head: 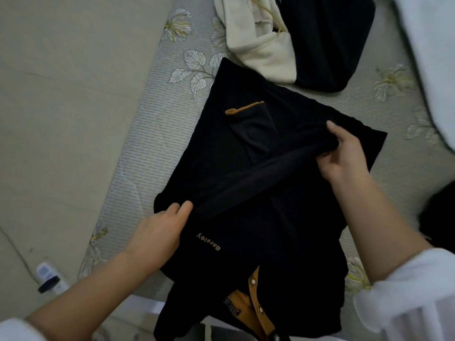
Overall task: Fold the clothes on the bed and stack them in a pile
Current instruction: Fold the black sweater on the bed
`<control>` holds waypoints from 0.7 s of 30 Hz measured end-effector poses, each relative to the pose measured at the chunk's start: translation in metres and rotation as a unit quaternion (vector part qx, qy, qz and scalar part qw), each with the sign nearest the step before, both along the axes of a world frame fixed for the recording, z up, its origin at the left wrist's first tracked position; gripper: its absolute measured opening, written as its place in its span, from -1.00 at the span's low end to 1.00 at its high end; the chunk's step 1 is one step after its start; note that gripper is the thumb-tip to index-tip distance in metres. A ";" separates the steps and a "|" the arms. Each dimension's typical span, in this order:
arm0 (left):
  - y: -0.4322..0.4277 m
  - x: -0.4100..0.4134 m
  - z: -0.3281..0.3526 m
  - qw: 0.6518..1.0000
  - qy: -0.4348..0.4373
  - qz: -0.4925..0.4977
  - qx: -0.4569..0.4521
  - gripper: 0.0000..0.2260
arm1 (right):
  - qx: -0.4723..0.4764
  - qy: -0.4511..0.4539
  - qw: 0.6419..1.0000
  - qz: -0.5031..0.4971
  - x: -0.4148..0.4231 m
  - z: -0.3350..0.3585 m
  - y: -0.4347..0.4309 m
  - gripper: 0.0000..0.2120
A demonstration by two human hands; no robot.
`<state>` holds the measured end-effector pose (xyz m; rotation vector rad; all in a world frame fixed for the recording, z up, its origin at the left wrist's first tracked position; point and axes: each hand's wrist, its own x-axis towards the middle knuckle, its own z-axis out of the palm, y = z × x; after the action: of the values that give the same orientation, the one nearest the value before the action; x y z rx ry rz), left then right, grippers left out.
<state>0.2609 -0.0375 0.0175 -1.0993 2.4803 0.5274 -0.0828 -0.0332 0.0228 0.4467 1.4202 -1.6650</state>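
A black shirt (pixel 258 148) with mustard-yellow trim and small gold lettering lies spread on the bed (pixel 152 134), its buttoned collar end nearest me. My left hand (pixel 160 232) pinches the left end of a raised fold that runs across the shirt's middle. My right hand (pixel 342 153) grips the right end of that same fold, fingers curled over the cloth. Behind the shirt lie a cream garment (pixel 258 43) and a black garment (pixel 327 43), bunched side by side and touching.
The bed cover is grey with a leaf and flower print. A white bottle with a dark cap (pixel 49 279) stands on the tiled floor at the lower left. White bedding (pixel 433 57) fills the upper right. Another dark item (pixel 440 212) sits at the right edge.
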 end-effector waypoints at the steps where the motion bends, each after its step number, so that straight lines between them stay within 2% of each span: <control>1: 0.003 0.002 0.004 1.000 0.002 -0.024 -0.017 -0.55 | 0.010 -0.001 1.000 0.014 0.000 -0.001 0.008 -0.56; 4: 0.015 0.006 0.006 0.998 -0.035 -0.058 -0.018 -0.60 | 0.101 0.000 0.990 0.097 0.010 -0.010 0.031 -0.61; 6: 0.018 0.006 0.006 0.996 -0.084 -0.041 0.004 -0.66 | 0.128 0.004 0.986 0.104 0.014 -0.016 0.035 -0.68; 8: 0.020 0.005 0.003 0.994 -0.109 -0.009 -0.013 -0.69 | 0.114 0.002 0.991 0.073 0.012 -0.015 0.031 -0.66; 10: 0.022 0.003 0.006 0.993 -0.115 -0.006 -0.014 -0.59 | 0.068 -0.023 0.996 0.057 0.005 -0.010 0.025 -0.62; 13: 0.028 0.001 0.009 0.988 -0.150 -0.014 -0.017 -0.52 | -0.001 -0.040 0.999 0.032 -0.008 -0.001 0.022 -0.71; 15: 0.035 0.000 0.012 0.987 -0.155 -0.015 -0.031 -0.46 | 0.001 -0.024 1.000 0.013 -0.012 -0.003 0.029 -0.77; 17: 0.041 -0.001 0.016 0.992 -0.115 -0.019 -0.042 -0.39 | 0.096 0.015 0.994 0.050 -0.012 -0.015 0.044 -0.81; 19: 0.046 0.002 0.014 0.991 -0.125 -0.029 -0.041 -0.30 | 0.236 0.065 0.961 0.127 -0.011 -0.030 0.061 -0.77; 21: 0.053 0.009 0.009 0.990 -0.136 -0.030 -0.025 -0.18 | 0.271 0.111 0.944 0.155 -0.014 -0.043 0.073 -0.62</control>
<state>0.2697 0.0156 0.0261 -1.0358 2.2898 0.2766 -0.0964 0.0394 -0.0198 0.3177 2.0113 -1.0830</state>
